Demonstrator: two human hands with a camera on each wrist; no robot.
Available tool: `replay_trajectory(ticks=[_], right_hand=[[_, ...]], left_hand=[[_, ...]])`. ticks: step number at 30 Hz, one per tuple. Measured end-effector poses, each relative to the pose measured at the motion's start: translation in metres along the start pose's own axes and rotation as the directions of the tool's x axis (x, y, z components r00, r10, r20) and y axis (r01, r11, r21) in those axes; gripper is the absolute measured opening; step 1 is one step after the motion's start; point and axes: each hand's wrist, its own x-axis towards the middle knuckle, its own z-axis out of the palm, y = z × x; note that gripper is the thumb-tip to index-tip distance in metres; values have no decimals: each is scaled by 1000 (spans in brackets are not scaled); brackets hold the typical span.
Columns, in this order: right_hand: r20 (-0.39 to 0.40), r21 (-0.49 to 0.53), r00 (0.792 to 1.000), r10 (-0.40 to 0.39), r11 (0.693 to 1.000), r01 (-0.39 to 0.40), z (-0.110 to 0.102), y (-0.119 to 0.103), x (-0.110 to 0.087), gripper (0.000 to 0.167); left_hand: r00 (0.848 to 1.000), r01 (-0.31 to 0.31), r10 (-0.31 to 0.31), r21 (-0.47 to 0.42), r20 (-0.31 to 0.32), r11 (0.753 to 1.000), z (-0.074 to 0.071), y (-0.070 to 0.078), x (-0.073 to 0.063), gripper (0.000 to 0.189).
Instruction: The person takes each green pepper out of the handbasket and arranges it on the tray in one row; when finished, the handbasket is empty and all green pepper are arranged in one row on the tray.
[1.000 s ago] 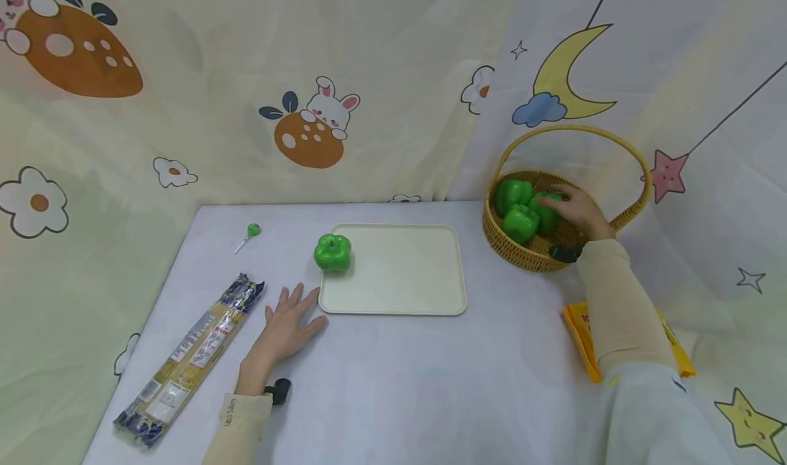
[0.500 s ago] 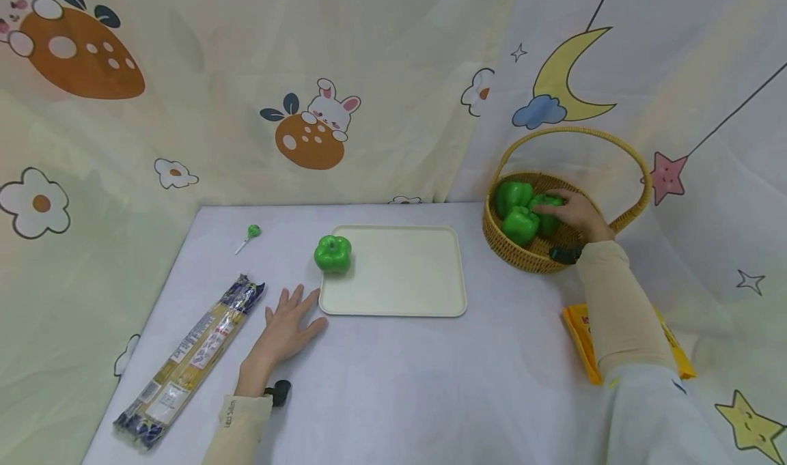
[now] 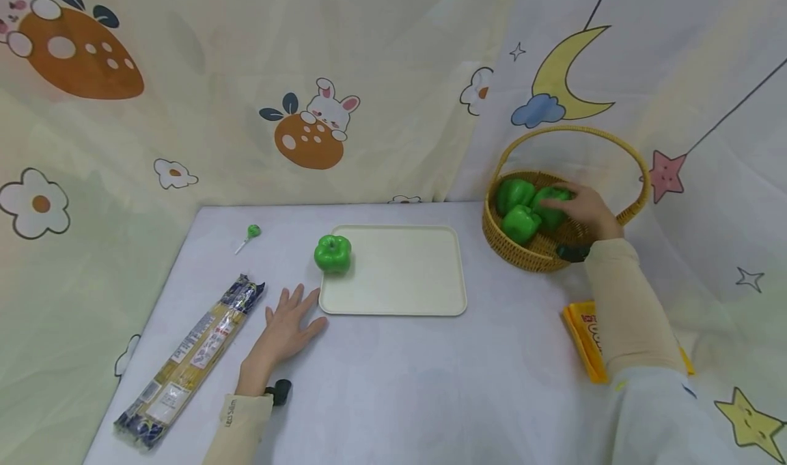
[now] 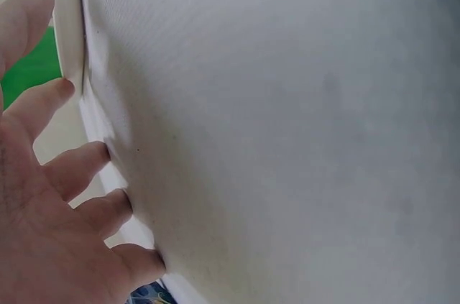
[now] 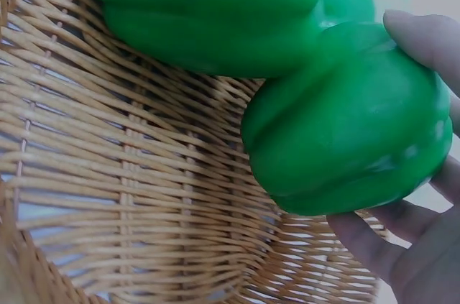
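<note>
My right hand (image 3: 587,209) reaches into a wicker basket (image 3: 529,257) at the right back and grips a green bell pepper (image 5: 352,124), thumb on one side and fingers curled round the other. Two more green peppers (image 3: 515,196) lie against it in the basket. With fingers spread, my left hand (image 3: 285,328) rests on the white table, its index fingertip at the near left corner of a cream tray (image 3: 399,274). Another green pepper (image 3: 333,253) sits on that tray's left edge. In the left wrist view the left fingertips (image 4: 97,152) press on the cloth.
A long pack of noodles (image 3: 190,362) lies slanted at the left, with a green lollipop (image 3: 253,231) behind it. An orange-yellow packet (image 3: 584,335) is partly under the right forearm. The basket's tall handle (image 3: 572,129) arches above the peppers.
My right hand has closed more round the pepper and shifted slightly to the right, the pepper moving with it. My left hand stays where it was.
</note>
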Motion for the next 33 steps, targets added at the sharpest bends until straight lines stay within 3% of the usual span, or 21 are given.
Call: replay_trajectory(ticks=[7, 19, 33], right_hand=[[-21, -28, 1000, -9, 1000, 9, -14, -1, -7, 100], [-81, -75, 995, -49, 996, 43, -23, -11, -23, 92], [-158, -66, 968, -195, 980, 186, -23, -54, -47, 80]], left_hand=[[1000, -2, 2, 3, 0, 1000, -2, 1, -1, 68], [1000, -3, 3, 0, 2, 1000, -1, 2, -2, 68], [1000, -7, 7, 9, 3, 1000, -1, 0, 0, 68]])
